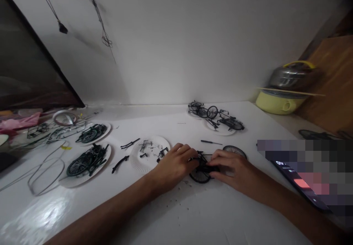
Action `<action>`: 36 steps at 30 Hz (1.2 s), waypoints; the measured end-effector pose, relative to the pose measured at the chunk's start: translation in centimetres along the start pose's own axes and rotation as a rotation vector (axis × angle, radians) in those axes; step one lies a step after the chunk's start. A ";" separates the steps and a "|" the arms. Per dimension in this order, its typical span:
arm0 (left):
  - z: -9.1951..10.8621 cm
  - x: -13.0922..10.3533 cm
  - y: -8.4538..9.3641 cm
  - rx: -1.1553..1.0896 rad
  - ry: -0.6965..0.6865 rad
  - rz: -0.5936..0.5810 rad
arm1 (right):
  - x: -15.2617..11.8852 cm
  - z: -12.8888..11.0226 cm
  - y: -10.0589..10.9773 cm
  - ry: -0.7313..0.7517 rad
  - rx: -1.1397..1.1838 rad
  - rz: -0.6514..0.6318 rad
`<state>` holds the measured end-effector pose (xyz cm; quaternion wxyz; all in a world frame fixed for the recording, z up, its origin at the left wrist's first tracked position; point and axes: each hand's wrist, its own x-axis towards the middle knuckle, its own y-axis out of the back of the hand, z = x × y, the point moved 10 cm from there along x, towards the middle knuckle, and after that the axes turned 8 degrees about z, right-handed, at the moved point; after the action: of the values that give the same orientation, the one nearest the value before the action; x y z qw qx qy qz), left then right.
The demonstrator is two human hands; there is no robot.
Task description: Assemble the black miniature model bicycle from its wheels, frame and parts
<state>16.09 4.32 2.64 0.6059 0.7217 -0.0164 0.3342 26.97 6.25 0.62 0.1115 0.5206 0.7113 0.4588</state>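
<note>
A small black model bicycle (200,175), partly assembled, is between my hands on the white table. My left hand (180,162) grips its left side with curled fingers, which partly cover it. From the right, my right hand (227,166) pinches a dark part of the same model. Just behind the right hand lies a loose spoked wheel (235,151). A thin screwdriver (211,142) rests farther back. To the left, a white paper plate (135,160) bears several small dark parts, and two curved black pieces lie beside it, one a mudguard-like strip (120,164).
Two plates with dark green bicycle parts (88,160) stand at the left, near looped wire (45,193). More model bicycles (231,123) lie on plates at the back. A phone (300,182) is at the right, a yellow-green pot (275,103) behind it. Tiny bits (179,201) dot the front.
</note>
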 end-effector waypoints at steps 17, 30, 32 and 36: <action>-1.3 -0.7 -0.4 -0.068 0.039 0.054 | -0.2 0.2 0.0 0.019 -0.028 0.020; -1.0 -0.7 -0.5 -0.082 0.038 0.075 | 0.0 -0.4 -0.2 0.047 -0.064 0.005; -0.9 -0.6 -0.5 -0.065 0.027 0.068 | -0.1 -0.4 -0.1 0.041 -0.067 0.005; -0.7 -0.6 -0.5 -0.034 0.010 0.060 | -0.2 -0.3 0.1 0.023 -0.058 0.018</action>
<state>15.51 4.83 1.92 0.6079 0.7088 -0.0407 0.3555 26.94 5.89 0.80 0.1144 0.5183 0.6942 0.4862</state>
